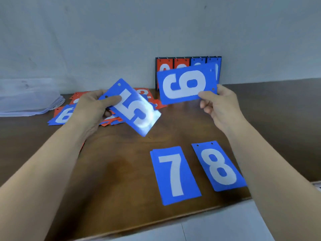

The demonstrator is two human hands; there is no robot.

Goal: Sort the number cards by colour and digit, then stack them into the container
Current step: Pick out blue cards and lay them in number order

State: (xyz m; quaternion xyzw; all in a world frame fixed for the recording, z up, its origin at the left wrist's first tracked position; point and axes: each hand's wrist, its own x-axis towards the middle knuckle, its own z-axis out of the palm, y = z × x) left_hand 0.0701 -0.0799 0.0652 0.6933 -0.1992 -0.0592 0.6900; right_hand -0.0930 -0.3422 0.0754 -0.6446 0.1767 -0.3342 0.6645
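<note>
1. Number cards (62,116) that are not yet sorted lie in a loose red-and-blue heap at the far left of the table, just beside the clear plastic container (26,100). I cannot tell whether anything is inside it.
2. My left hand (90,110) grips a blue 5 card (135,110), thumb across its face, lifted over the near edge of the heap.
3. Closer to me a blue 7 card (175,174) lies flat, with what looks like a second card's edge under it. A blue 8 card (220,167) lies just beside it on the right.
4. My right hand (220,105) pinches a blue 9 card (185,84) by its punched end, held sideways in the air in front of the flip scoreboard (188,63) that stands against the wall.
5. I judge the sorting to be at an early stage: a few blue digits are laid out, the reds are untouched and no stacking has begun.
6. The table (112,171) is dark, glossy brown wood. A plain grey wall (156,23) rises behind it, and pale floor tiles (225,226) show past its near edge.
</note>
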